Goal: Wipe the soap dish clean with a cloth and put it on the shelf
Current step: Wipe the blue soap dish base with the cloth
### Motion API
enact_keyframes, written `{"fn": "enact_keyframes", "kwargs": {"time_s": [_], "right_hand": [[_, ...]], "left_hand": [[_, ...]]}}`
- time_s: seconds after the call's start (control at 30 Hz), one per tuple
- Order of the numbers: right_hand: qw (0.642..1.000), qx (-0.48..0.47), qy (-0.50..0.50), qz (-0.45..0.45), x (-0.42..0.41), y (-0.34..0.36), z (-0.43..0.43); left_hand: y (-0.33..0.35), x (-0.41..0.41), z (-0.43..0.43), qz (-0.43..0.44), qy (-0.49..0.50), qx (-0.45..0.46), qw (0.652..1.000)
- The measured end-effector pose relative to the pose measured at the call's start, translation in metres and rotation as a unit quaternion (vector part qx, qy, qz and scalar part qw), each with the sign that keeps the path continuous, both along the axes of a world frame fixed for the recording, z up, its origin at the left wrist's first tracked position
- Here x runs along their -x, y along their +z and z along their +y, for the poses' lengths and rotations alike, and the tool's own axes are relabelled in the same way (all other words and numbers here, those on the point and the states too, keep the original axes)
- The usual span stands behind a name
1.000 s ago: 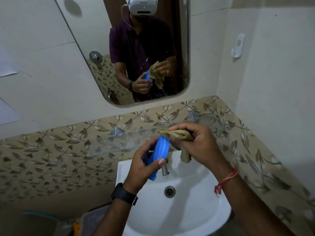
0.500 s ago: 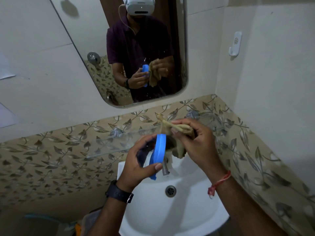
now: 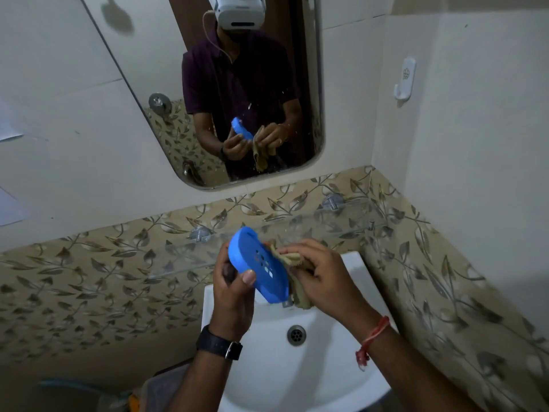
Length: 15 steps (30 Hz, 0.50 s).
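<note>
A blue oval soap dish [image 3: 261, 269] with small drain holes is tilted over the sink, its flat face turned toward me. My left hand [image 3: 233, 292] grips its lower left edge, thumb on the face. My right hand [image 3: 319, 272] holds a crumpled tan cloth [image 3: 292, 260] bunched against the dish's right side; part of the cloth hangs down behind the dish. A clear glass shelf [image 3: 312, 226] runs along the wall just behind both hands.
A white sink [image 3: 297, 367] with a drain [image 3: 296, 334] lies below my hands; the tap is mostly hidden behind the dish. A mirror [image 3: 208, 84] hangs above the shelf. A white wall hook [image 3: 405, 80] sits on the right wall.
The dish has turned from edge-on to showing its flat perforated face. The cloth has moved from the dish's top to its right side.
</note>
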State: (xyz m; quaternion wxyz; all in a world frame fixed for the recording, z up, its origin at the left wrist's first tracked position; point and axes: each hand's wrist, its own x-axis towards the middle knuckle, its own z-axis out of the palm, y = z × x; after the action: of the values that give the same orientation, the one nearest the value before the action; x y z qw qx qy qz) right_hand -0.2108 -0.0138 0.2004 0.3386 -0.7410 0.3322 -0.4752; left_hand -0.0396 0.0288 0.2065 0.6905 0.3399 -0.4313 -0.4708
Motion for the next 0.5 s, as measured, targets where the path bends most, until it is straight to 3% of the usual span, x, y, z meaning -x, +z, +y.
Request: {"fn": "enact_keyframes", "kwargs": {"time_s": [0.1, 0.27, 0.4, 0.5], "right_hand": [[0.997, -0.067, 0.005, 0.045, -0.001, -0.01, 0.0], [0.949, -0.281, -0.072, -0.12, -0.003, -0.019, -0.006], [0.893, -0.362, -0.087, -0.253, -0.018, -0.016, 0.001], [0.891, -0.354, -0.092, -0.27, -0.015, -0.018, 0.002]], "left_hand": [[0.003, -0.003, -0.007, 0.062, 0.04, -0.018, 0.997], [-0.002, -0.006, -0.017, 0.12, 0.064, 0.003, 0.991], [-0.017, -0.001, -0.022, 0.076, 0.129, -0.034, 0.988], [-0.027, 0.0, -0.025, 0.031, 0.176, -0.089, 0.98]]}}
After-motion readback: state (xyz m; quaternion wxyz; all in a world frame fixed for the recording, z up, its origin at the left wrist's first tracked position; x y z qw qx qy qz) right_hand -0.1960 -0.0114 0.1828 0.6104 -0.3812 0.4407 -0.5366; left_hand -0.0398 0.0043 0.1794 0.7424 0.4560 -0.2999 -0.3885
